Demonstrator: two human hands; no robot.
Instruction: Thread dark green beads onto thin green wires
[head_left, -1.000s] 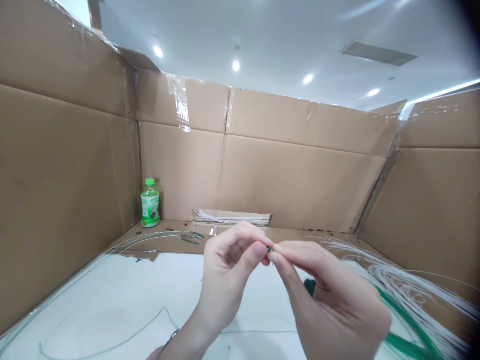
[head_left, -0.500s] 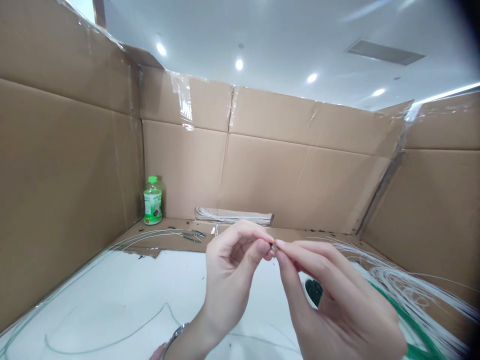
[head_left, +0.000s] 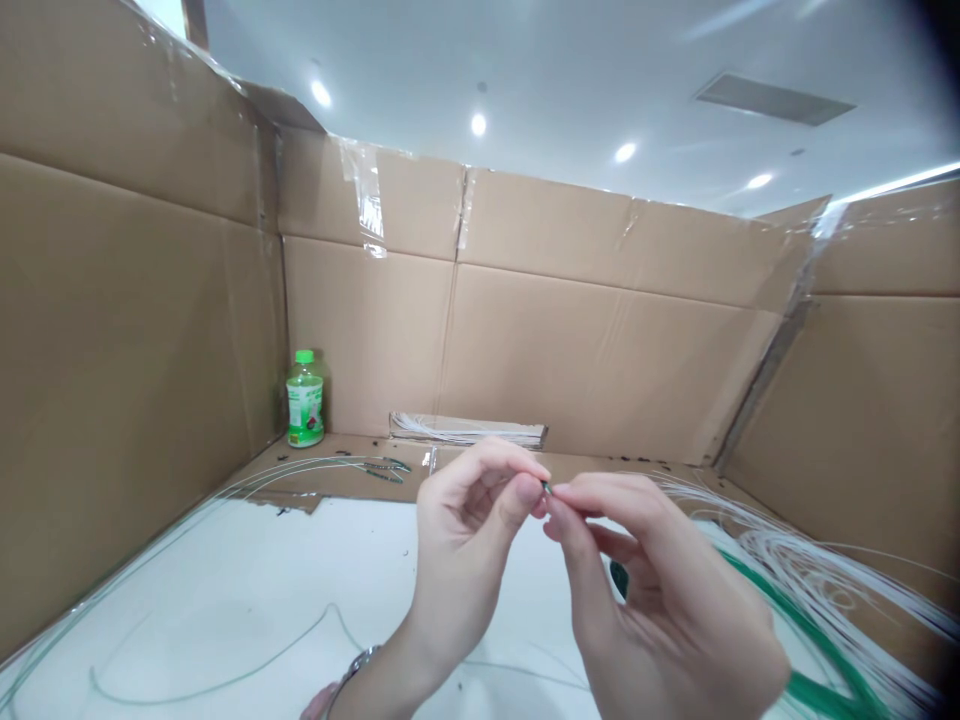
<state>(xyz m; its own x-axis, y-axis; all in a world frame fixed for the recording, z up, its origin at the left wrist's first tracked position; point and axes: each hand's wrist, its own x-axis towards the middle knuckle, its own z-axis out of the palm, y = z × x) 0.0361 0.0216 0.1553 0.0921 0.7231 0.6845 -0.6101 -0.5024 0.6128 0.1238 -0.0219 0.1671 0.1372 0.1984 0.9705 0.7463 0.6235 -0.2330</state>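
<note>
My left hand (head_left: 465,550) is closed in a pinch, thumb and forefinger tips on a tiny dark green piece (head_left: 546,488) whose exact kind is too small to make out. From the other side, my right hand (head_left: 667,600) pinches at the same piece, and the two hands' fingertips nearly meet. Behind the right hand, dark green contents (head_left: 619,578) of a container show in part; the hand hides most of it. A thin green wire (head_left: 225,698) curves over the white tabletop (head_left: 337,570) to the left of my left wrist.
Cardboard walls (head_left: 600,350) enclose the table. A green bottle (head_left: 305,400) stands in the back left corner, near wires with dark beaded-looking ends (head_left: 384,470). White strands lie in a cardboard slot (head_left: 469,430). Bundled white wires (head_left: 802,570) and green wires (head_left: 810,620) lie at right.
My right hand has shifted slightly left and its fingers have changed their angle at the small piece, which now shows more green. The container behind is more covered. My left hand barely moved.
</note>
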